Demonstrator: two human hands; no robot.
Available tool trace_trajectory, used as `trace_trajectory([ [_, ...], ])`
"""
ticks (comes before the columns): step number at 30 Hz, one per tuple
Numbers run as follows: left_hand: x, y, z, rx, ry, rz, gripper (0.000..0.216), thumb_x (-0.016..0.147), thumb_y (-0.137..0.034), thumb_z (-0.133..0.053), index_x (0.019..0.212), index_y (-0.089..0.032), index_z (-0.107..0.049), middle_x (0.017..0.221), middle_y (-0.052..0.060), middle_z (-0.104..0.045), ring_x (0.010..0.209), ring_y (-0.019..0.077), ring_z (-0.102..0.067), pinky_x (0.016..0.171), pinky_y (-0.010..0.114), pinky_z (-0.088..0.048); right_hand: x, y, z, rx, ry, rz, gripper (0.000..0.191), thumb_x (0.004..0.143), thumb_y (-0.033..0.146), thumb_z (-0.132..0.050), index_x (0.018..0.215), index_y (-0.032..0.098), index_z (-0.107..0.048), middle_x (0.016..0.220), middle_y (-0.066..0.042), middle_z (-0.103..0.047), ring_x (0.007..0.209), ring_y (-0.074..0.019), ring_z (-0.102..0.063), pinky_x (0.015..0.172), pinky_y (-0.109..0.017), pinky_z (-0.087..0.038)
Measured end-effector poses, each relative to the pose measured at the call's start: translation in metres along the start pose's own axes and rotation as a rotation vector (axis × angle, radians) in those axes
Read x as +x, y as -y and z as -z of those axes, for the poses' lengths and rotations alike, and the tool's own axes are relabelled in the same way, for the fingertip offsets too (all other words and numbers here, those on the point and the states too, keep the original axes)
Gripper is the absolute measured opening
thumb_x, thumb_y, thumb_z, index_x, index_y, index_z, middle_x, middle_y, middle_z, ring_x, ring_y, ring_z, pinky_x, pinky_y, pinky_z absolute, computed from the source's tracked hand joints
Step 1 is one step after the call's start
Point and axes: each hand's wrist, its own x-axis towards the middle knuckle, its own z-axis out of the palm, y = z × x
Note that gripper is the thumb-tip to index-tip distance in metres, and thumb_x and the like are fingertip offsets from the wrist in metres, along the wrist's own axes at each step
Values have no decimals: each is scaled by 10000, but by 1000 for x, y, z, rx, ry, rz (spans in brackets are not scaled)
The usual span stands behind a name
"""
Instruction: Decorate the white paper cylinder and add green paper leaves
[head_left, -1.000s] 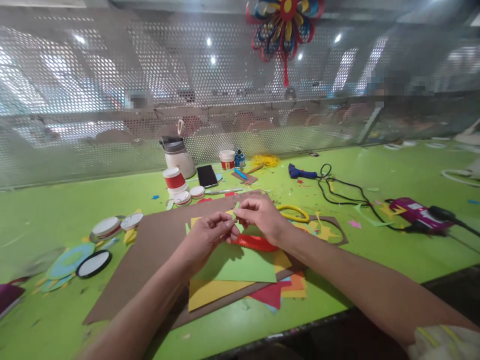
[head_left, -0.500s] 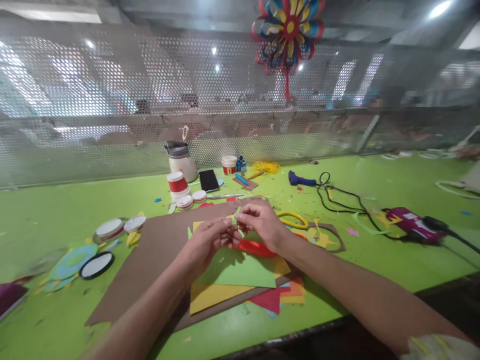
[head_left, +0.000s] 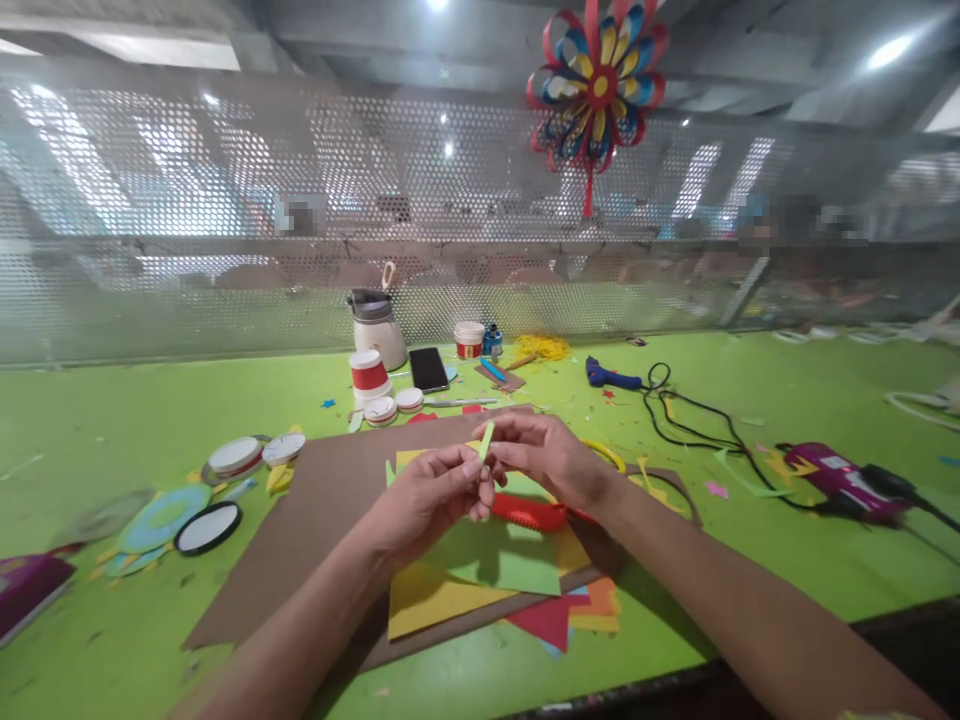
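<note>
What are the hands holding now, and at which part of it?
A small light-green paper strip, pinched at its lower part between the fingertips of the left hand and the right hand; its upper end sticks out free.

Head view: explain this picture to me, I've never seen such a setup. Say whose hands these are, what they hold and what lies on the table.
There is no machine. A person wears one camera on the head, looking forward and down, so the two arms are the wearer's own. The left hand and right hand pinch a green strip between their fingertips. Below lie coloured paper sheets on a brown card, on a green table. Nearby are tape rolls, a phone and a glue gun.
</note>
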Motion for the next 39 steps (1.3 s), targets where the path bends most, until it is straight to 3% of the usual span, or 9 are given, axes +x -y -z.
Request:
trace_trajectory([
  [7, -2, 8, 3, -67, 139, 75, 175, 825, -309, -631, 761, -147, -624, 627, 21, -582, 598, 120, -565, 603, 248, -410, -2, -1, -3, -28, 50, -27, 83, 766, 256, -707, 797, 179, -708, 685, -17, -650, 601, -125, -569, 584, -270, -437],
  [13, 1, -2, 8, 46, 85, 110, 217, 827, -351, -619, 838, -136, -646, 748, 80, -666, 710, 179, -628, 682, 307, -448, 0, -2, 5, -89, -64, 10, 100, 766, 262, -712, 738, 170, -685, 762, -24, -653, 657, -125, -580, 645, -282, -466],
  [16, -1, -28, 25, 470, -188, -46, 226, 793, -369, -646, 812, -143, -656, 787, 64, -685, 731, 165, -620, 704, 295, -452, 2, -5, 13, -159, -76, -72, 145, 763, 289, -709, 763, 146, -680, 824, -58, -692, 702, -139, -622, 682, -294, -498],
  [19, -6, -53, 49, 690, -503, -188, 253, 762, -398, -644, 783, -146, -646, 742, 45, -672, 710, 159, -606, 685, 281, -451, 5, -17, 15, -300, -10, -236, 205, 771, 333, -672, 740, 135, -629, 779, -70, -705, 637, -138, -630, 642, -296, -508],
  [22, -12, -65, 70, 973, -646, -106, 321, 781, -467, -568, 785, -153, -635, 735, 52, -673, 673, 172, -607, 623, 276, -447, 5, -32, 10, -467, 63, -335, 198, 775, 331, -626, 712, 149, -584, 644, -34, -670, 544, -129, -594, 558, -271, -477],
  [25, -13, -62, 88, 1381, -603, 147, 360, 788, -493, -498, 685, -174, -631, 638, 46, -657, 573, 176, -577, 529, 270, -388, 3, -42, 4, -575, 68, -327, 142, 776, 270, -604, 710, 145, -618, 603, -8, -628, 528, -114, -549, 536, -245, -427],
  [28, -10, -50, 102, 1473, -538, 252, 371, 758, -478, -506, 548, -191, -611, 518, 36, -612, 496, 175, -536, 494, 278, -340, 1, -45, 2, -659, 67, -304, 111, 777, 239, -590, 749, 150, -651, 632, 0, -614, 553, -113, -531, 544, -239, -407],
  [33, -8, -34, 109, 1597, -456, 295, 155, 650, -320, -577, 648, -208, -684, 683, 51, -694, 632, 209, -598, 570, 279, -375, 0, -49, 2, -738, 78, -285, 89, 767, 221, -584, 773, 159, -648, 610, 9, -588, 544, -122, -529, 518, -235, -391],
  [39, -14, -24, 106, 1653, -359, 277, 308, 626, -268, -551, 893, -238, -703, 812, 40, -716, 698, 220, -622, 596, 281, -407, 0, -52, 1, -753, 83, -295, 111, 786, 237, -556, 771, 155, -630, 596, 5, -582, 535, -125, -537, 498, -227, -391],
])
